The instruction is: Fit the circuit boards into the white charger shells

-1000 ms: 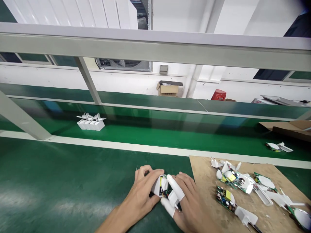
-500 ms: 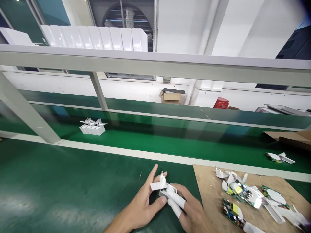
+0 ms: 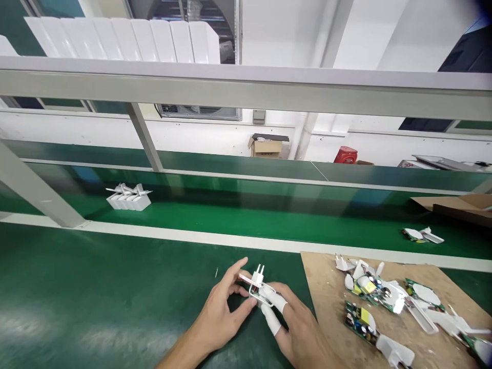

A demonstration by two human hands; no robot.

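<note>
Both my hands meet over the green table near its front edge. Between them is a white charger plug (image 3: 257, 285) with two round pins pointing up. My left hand (image 3: 225, 307) curls its thumb and fingers against the plug's left side. My right hand (image 3: 294, 325), with white finger cots on two fingers, pinches it from the right. A brown board (image 3: 326, 302) just to the right carries several green circuit boards (image 3: 357, 318) and white charger shells (image 3: 392, 348).
A green conveyor belt (image 3: 246, 215) runs across behind a white strip. On it sit a cluster of white chargers (image 3: 128, 197) at left and loose parts (image 3: 421, 235) at right. A grey frame rail (image 3: 246, 87) crosses overhead; cardboard (image 3: 457, 205) lies far right.
The plug has been turned from lying open between my fingers to pins-up and lifted slightly. The charger cluster on the belt has shifted left.
</note>
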